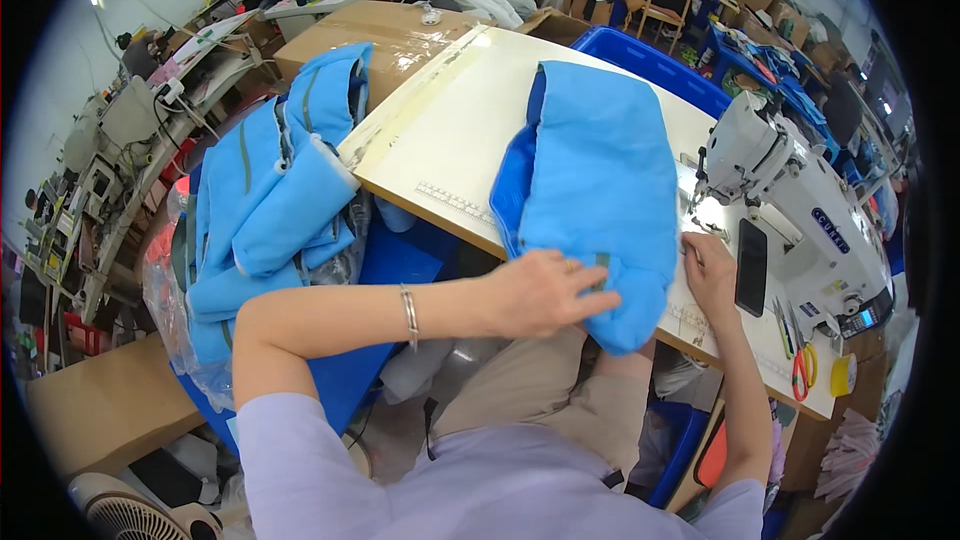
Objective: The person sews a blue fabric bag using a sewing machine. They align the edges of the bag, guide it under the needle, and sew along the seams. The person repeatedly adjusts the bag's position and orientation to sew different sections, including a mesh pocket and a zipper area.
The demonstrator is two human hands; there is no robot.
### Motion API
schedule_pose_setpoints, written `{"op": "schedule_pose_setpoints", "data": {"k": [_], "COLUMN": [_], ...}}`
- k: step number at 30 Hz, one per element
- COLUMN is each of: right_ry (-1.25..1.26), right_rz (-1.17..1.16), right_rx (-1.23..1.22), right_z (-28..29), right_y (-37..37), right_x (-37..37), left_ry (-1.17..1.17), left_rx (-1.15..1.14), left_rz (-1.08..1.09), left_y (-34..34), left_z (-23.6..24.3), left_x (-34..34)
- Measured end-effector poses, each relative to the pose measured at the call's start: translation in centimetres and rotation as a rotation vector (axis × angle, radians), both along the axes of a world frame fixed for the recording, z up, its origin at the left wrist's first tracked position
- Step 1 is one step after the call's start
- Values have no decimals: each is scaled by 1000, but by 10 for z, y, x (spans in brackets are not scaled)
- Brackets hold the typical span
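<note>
A light blue padded fabric piece (605, 170) lies over the white table and hangs past its front edge towards my lap. Its darker blue lining shows along the left side. My left hand (545, 292) rests across the near end of this piece, fingers stretched over the cloth beside a small grey-green strip (602, 270). Just right of the fabric, my right hand (710, 275) is on the tabletop with its fingers curled in. Whatever those fingertips may pinch is too small to make out.
A white sewing machine (790, 180) stands at the right, with a black phone (751, 267), orange-handled scissors (800, 376) and yellow tape (843, 376) near it. More blue fabric pieces (265, 200) are heaped at left. A blue crate (650, 65) sits behind the table (450, 130).
</note>
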State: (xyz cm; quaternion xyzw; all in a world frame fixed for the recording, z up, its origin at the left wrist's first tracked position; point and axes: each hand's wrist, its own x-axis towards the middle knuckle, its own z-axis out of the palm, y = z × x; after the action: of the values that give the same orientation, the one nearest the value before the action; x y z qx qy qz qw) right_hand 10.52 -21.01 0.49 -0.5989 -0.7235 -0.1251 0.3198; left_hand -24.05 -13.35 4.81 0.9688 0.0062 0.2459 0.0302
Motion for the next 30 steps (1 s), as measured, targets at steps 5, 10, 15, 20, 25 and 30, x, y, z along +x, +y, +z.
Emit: {"op": "schedule_pose_setpoints", "data": {"k": [5, 10, 15, 20, 25, 30], "right_ry": [0, 415, 122, -376, -545, -714], "right_rz": [-53, -208, 37, 692, 118, -220], "right_rx": [-184, -125, 118, -233, -439, -518], "right_z": [-3, 6, 78, 63, 75, 86], "right_y": [-7, -15, 3, 40, 61, 75], "right_x": [23, 6, -59, -136, -85, -52], "left_ry": [-109, -387, -141, -44, 97, 130], "left_rx": [-464, -214, -73, -43, -103, -148], "left_rz": [-69, 590, 316, 76, 108, 69], "left_y": [-4, 110, 102, 101, 111, 124], "left_z": [18, -3, -34, -51, -50, -46], "left_x": [10, -20, -9, 24, 2, 0]}}
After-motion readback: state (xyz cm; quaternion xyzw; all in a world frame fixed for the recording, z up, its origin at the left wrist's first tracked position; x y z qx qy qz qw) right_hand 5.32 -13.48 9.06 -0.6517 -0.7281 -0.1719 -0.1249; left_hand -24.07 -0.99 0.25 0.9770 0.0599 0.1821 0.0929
